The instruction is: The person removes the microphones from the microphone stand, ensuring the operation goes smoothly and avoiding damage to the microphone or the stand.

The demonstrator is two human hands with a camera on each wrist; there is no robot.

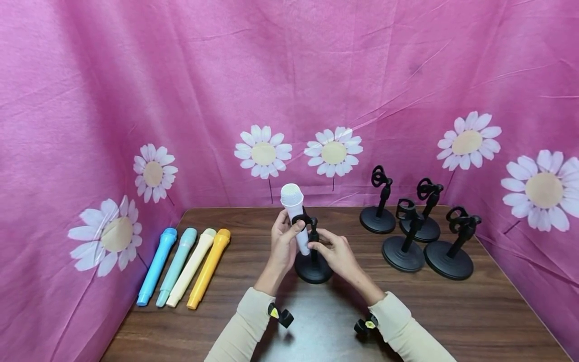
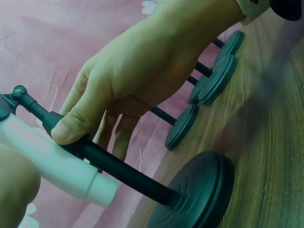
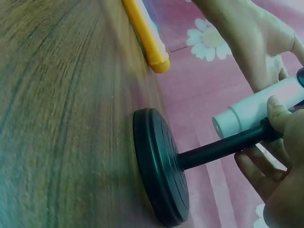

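Note:
A white microphone (image 1: 293, 201) leans slightly, passed through the ring clip of a black desk stand (image 1: 313, 269). My left hand (image 1: 282, 246) grips the microphone's body from the left, thumb near the clip. From the other side my right hand (image 1: 339, 254) pinches the stand's upright post just below its joint. In the left wrist view the right hand (image 2: 137, 66) has its thumb on the post's collar, beside the white handle (image 2: 57, 164). The right wrist view shows the handle's lower end (image 3: 228, 122) alongside the post, above the round base (image 3: 159, 166).
Several coloured microphones lie side by side at the left: blue (image 1: 157, 266), teal (image 1: 177, 266), cream (image 1: 192, 266) and yellow (image 1: 209, 269). More black stands, one of them nearest the right edge (image 1: 449, 259), are grouped at the right. A pink flowered cloth (image 1: 289, 75) surrounds the wooden table (image 1: 253, 226).

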